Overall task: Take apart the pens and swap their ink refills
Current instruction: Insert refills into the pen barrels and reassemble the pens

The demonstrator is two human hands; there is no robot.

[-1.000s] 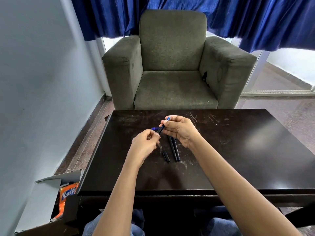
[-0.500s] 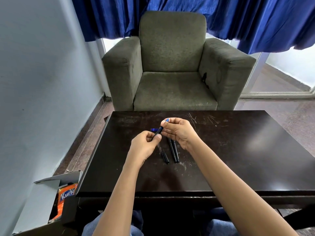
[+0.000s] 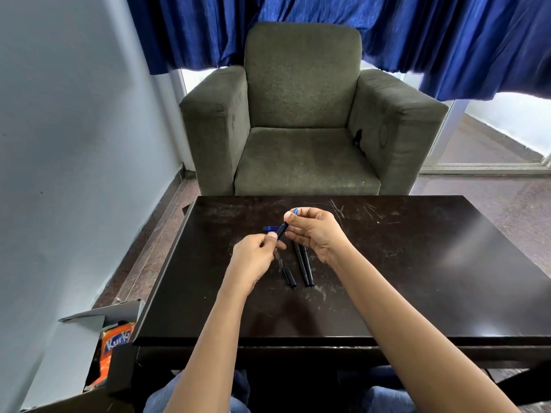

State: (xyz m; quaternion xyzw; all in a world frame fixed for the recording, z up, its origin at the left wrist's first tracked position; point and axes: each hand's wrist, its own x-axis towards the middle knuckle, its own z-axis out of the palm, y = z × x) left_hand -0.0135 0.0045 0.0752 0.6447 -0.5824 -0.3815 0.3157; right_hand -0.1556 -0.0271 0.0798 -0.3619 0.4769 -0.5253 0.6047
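Observation:
Above the dark table, both hands hold one black pen with a blue tip, tilted up to the right. My right hand pinches its upper, blue end. My left hand pinches its lower end between thumb and fingertips. On the table beneath lie two long black pen barrels side by side and a short black cap left of them. A thin blue ink refill lies on the table just behind my left hand, partly hidden by the pen.
A grey-green armchair stands just past the far table edge under blue curtains. A wall runs along the left. An open cardboard box with an orange snack packet sits on the floor at the table's near left corner.
My two hands have drawn slightly closer together on the pen. The parts on the table have not moved.

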